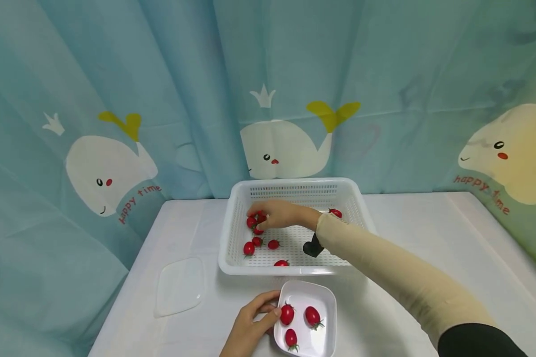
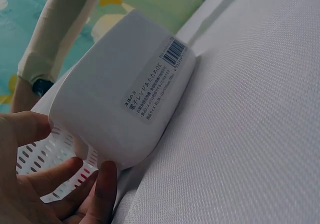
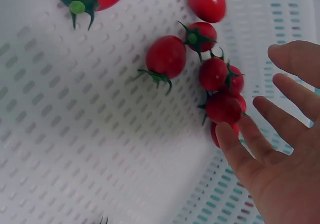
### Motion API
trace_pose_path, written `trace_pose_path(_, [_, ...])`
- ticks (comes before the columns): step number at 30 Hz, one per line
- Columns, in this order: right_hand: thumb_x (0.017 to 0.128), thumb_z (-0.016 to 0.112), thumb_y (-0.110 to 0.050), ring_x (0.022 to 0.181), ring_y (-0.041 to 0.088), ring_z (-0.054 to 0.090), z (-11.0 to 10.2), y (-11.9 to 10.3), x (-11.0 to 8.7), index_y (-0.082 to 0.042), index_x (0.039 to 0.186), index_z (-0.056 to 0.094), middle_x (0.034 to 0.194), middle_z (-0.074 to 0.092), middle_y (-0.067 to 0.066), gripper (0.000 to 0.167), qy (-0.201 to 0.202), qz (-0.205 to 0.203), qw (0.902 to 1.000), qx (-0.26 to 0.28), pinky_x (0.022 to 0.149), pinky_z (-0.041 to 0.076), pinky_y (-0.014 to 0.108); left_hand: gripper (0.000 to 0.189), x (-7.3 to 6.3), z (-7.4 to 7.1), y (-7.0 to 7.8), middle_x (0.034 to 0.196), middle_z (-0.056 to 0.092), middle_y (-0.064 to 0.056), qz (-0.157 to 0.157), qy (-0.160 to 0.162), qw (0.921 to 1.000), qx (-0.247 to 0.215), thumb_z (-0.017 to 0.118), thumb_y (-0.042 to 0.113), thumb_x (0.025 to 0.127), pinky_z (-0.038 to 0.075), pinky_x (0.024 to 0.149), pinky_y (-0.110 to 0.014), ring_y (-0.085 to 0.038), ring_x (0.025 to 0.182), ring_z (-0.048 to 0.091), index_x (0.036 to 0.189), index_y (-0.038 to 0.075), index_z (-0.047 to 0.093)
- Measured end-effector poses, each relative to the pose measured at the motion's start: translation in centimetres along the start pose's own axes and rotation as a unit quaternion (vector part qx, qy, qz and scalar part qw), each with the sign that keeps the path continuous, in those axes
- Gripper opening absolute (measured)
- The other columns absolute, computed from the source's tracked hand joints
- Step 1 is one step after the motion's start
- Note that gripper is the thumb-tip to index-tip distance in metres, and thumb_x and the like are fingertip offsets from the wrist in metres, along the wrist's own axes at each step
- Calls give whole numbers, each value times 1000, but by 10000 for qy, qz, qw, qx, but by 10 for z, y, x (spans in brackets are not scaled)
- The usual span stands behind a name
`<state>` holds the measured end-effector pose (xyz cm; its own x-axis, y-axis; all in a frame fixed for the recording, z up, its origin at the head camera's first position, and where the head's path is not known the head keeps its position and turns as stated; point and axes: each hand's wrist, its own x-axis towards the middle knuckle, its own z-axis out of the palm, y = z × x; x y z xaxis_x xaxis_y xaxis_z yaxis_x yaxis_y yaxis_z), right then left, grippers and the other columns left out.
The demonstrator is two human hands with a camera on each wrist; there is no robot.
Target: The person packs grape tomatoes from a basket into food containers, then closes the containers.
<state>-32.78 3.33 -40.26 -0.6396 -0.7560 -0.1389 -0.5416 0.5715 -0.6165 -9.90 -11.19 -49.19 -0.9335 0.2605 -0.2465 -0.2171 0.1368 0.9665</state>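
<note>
My left hand [image 1: 252, 321] holds the left rim of a small white plastic container [image 1: 310, 342], thumb at the rim and fingers along its outer side. Three cherry tomatoes with green stems lie in it, one of them a red cherry tomato [image 1: 312, 316]. The container's outer wall [image 2: 95, 94] bears a printed label in the left wrist view. My right hand [image 1: 279, 214] is inside a white perforated basket [image 1: 295, 270], over a cluster of cherry tomatoes [image 3: 223, 108] at its left side. Its fingers are spread, the nearest fingertip right by a tomato.
A clear, flat lid [image 1: 180, 285] lies on the white tablecloth [image 1: 129, 317] left of the container. More cherry tomatoes are scattered in the basket, one [image 1: 335, 212] at its right. Behind the table hangs a blue curtain [image 1: 196, 99] with printed whales.
</note>
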Motion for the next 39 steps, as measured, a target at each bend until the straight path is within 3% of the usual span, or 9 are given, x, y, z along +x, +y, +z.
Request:
trace_pose_path(5, [97, 72, -11, 113, 26, 60, 9, -2, 3, -10, 139, 65, 129, 69, 12, 43, -20, 85, 9990, -443, 103, 54, 39, 55, 0, 1, 0, 119, 71, -13, -33, -9, 10000, -10, 66, 34, 100, 58, 75, -22, -17, 106, 60, 145, 3, 58])
trace_pose_path(12, [95, 70, -6, 122, 28, 52, 14, 0, -2, -12, 128, 72, 133, 63, 12, 34, -46, 280, 9892, -1437, 106, 51, 43, 56, -1, 1, 0, 122, 71, -12, -129, -15, 9999, 10, 66, 35, 100, 58, 75, -22, -18, 106, 59, 146, 4, 57])
trace_pose_path(17, [95, 70, -1, 106, 22, 58, 17, 9, -9, -12, 126, 72, 119, 65, 11, 33, -127, 114, 9821, -1877, 99, 56, 35, 55, 0, 2, -1, 122, 70, -11, -115, -14, 9999, -13, 66, 34, 100, 58, 74, -23, -17, 105, 60, 145, 5, 58])
trace_pose_path(28, [94, 73, -3, 102, 18, 60, 17, 19, -17, -18, 124, 73, 115, 63, 3, 33, -202, 306, 9848, -1700, 100, 57, 34, 52, 4, 6, -4, 117, 72, -11, 18, -28, 10000, -55, 66, 34, 100, 58, 76, -22, -17, 107, 60, 144, 7, 59])
trace_pose_path(39, [96, 71, -2, 105, 19, 61, -6, 3, -45, -14, 125, 72, 119, 65, 4, 32, -52, -244, 9873, -1567, 99, 59, 35, 53, 1, 1, -1, 115, 72, -11, -47, 57, 9999, 137, 66, 34, 100, 58, 74, -22, -18, 107, 59, 144, 6, 59])
